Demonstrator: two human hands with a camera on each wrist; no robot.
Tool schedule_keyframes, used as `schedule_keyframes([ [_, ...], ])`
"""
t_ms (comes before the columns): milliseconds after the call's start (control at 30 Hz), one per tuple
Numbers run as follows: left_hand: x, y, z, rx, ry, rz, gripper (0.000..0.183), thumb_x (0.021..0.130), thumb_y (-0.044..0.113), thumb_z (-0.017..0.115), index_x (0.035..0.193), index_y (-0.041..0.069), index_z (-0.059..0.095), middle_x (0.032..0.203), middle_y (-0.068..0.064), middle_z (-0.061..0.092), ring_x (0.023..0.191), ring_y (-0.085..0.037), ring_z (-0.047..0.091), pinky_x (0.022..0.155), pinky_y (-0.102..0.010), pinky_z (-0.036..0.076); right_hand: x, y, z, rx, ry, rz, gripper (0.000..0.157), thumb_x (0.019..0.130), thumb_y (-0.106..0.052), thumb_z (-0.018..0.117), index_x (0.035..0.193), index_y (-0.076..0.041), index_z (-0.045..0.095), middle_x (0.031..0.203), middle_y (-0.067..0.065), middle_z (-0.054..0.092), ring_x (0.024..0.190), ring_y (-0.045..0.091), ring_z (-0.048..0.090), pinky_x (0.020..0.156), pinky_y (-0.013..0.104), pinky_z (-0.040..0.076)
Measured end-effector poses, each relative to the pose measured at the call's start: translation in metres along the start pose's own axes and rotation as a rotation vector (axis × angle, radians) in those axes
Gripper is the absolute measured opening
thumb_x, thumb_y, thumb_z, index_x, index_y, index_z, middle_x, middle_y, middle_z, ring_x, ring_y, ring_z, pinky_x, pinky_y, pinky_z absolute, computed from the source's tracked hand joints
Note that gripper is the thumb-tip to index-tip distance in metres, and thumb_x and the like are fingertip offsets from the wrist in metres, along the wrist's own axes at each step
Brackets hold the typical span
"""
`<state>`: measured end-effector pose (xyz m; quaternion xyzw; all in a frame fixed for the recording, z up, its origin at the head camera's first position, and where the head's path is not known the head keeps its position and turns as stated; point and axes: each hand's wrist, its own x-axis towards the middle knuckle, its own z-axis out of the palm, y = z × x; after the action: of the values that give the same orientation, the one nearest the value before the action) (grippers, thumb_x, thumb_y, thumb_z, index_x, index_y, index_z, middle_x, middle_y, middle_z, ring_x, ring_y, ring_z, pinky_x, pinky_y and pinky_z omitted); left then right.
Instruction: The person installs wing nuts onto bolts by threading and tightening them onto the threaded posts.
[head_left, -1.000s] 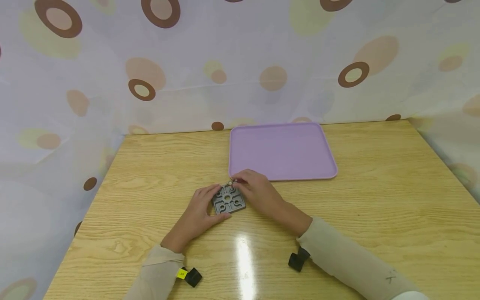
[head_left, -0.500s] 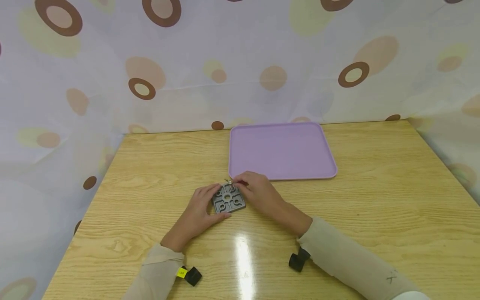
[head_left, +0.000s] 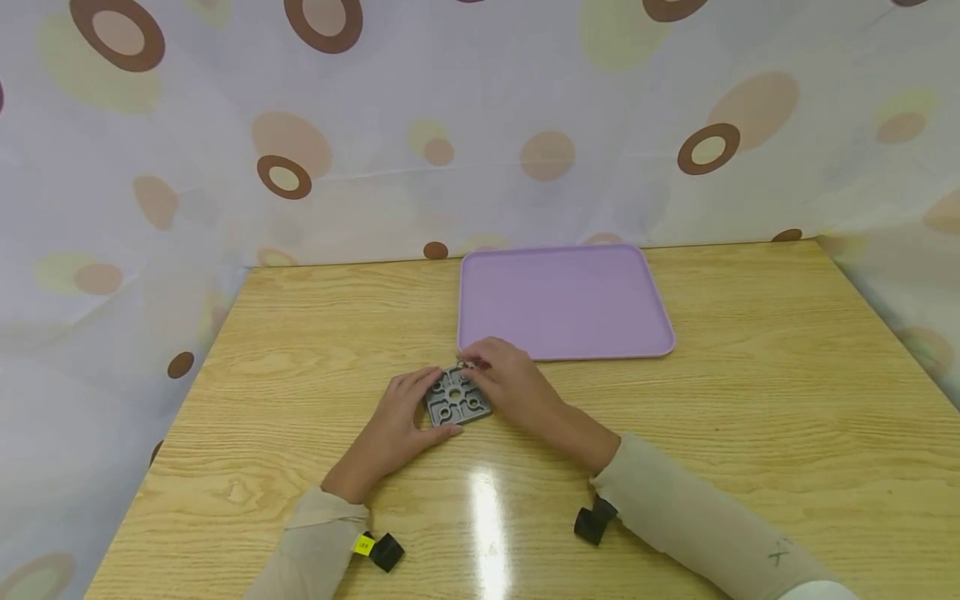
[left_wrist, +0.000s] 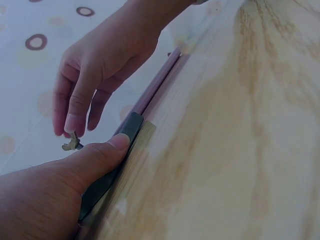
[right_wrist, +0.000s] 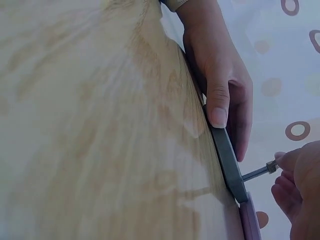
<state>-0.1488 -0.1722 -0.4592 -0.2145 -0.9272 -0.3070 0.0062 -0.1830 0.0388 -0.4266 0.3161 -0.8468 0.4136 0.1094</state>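
Observation:
A square grey metal plate [head_left: 454,395] with round holes and raised ribs lies flat on the table. My left hand [head_left: 397,423] grips it by its edges, thumb on the near side and fingers at the far left. From the plate's far corner a threaded bolt [right_wrist: 255,173] stands up, seen in the right wrist view. A small wing nut [left_wrist: 73,143] sits at the bolt's upper end in the left wrist view. The fingertips of my right hand [head_left: 517,383] pinch this wing nut, partly hiding it in the head view.
Just behind the hands lies a shallow purple tray [head_left: 562,304]. The wooden table [head_left: 750,400] meets a dotted cloth [head_left: 480,200] at its back and sides. A black wrist device [head_left: 386,552] is at the left sleeve, another [head_left: 592,525] at the right.
Half a second ago my right fingertips were drawn slightly right, baring more of the wing nut; now they are back over it. The left hand and plate stay put.

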Motion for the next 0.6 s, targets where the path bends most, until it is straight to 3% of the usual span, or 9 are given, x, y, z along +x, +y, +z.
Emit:
schedule_keyframes([
  [233,-0.0001,0.0011,0.0001,-0.007,-0.006,0.003,0.084,0.078,0.054,0.067,0.142,0.008,0.038,0.142,-0.005,0.038,0.126,-0.022,0.032,0.103,-0.044,0.031,0.0005,0.0008,0.0021,-0.039,-0.042,0.007,0.034,0.088,-0.014,0.065,0.119,-0.003,0.06,0.118,0.004,0.059,0.113,0.016,0.051,0.097,0.03,0.04],
  [600,0.0003,0.0022,-0.0001,-0.005,-0.004,0.01,0.083,0.078,0.053,0.068,0.141,0.007,0.039,0.142,-0.006,0.038,0.127,-0.023,0.032,0.103,-0.044,0.031,0.0,0.0007,-0.0015,-0.038,-0.027,0.038,0.03,0.087,-0.015,0.067,0.114,-0.004,0.063,0.112,0.003,0.062,0.109,0.017,0.054,0.096,0.032,0.041],
])
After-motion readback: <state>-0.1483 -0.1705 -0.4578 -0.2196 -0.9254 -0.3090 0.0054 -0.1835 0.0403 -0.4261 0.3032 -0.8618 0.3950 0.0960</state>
